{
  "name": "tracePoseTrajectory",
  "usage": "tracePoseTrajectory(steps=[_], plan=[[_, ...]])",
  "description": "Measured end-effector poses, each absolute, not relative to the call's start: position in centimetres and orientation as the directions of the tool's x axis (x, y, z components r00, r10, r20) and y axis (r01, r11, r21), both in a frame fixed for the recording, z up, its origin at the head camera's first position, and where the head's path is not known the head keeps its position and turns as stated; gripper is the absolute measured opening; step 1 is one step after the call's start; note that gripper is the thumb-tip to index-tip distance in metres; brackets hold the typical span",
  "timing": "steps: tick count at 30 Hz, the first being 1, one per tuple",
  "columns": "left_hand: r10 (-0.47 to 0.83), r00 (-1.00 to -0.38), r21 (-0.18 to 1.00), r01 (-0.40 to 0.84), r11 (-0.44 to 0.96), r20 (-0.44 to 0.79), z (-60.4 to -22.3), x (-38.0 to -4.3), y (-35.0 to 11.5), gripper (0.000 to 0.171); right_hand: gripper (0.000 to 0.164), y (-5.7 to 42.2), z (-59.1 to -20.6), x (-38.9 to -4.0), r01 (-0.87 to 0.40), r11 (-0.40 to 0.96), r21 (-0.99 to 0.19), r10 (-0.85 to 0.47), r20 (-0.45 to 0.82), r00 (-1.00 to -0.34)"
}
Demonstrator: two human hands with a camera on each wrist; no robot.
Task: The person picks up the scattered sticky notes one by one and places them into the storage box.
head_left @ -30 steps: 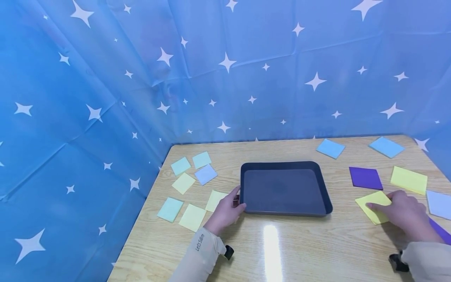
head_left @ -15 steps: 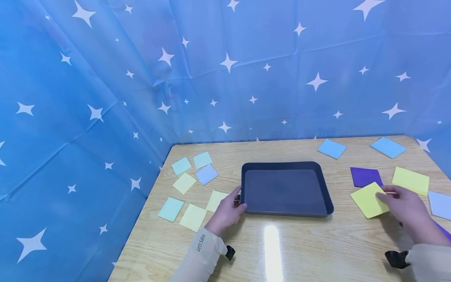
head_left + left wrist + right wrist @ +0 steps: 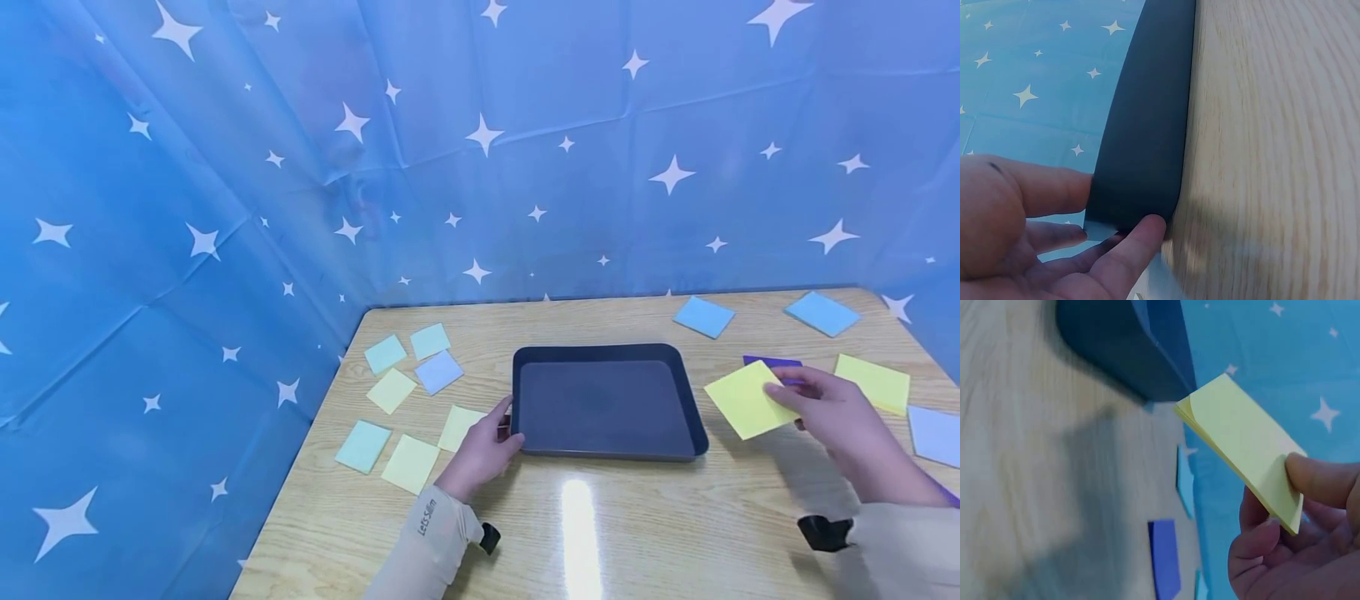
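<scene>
My right hand (image 3: pixel 843 425) pinches a yellow sticky note pad (image 3: pixel 748 402) by one edge, thumb on top and fingers beneath. In the right wrist view the sticky note pad (image 3: pixel 1238 434) is tilted above the table, and its layered sheets show along the side. A dark rectangular tray (image 3: pixel 611 408) lies to the left of it. At the tray's near left corner, my left hand (image 3: pixel 483 454) grips the wall. The left wrist view shows the thumb and fingers around that corner of the tray (image 3: pixel 1141 125).
Several pale green, yellow and lilac sticky notes (image 3: pixel 362 446) lie left of the tray. On the right are two blue pads (image 3: pixel 703 317), a purple pad (image 3: pixel 772 362), another yellow pad (image 3: pixel 872 383) and a lilac pad (image 3: pixel 936 435). A starry blue curtain (image 3: pixel 480 200) hangs behind the wooden table (image 3: pixel 645 533).
My right hand has lifted the yellow sticky note pad off the table and carried it left toward the tray, partly covering the purple pad. The left hand and tray have stayed put.
</scene>
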State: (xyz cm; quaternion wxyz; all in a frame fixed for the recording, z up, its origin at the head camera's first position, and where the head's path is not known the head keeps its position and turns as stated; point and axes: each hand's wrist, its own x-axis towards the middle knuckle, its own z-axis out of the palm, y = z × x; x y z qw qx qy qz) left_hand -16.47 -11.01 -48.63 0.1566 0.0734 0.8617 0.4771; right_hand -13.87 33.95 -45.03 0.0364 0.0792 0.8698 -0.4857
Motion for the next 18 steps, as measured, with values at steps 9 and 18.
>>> tracePoseTrajectory(steps=[9,18], plan=[[0.272,-0.942,0.847,-0.025,0.531,-0.198,-48.8,-16.5,-11.0,0.067,0.054,29.5,-43.4,-15.6,0.041,0.610,-0.792,0.000,-0.052,-0.999],[0.260,-0.942,0.839,-0.039,0.542,-0.212,-48.6,-16.2,-10.9,0.067,0.037,25.9,-43.8,-16.3,-0.061,0.689,-0.722,-0.103,-0.014,-0.995]])
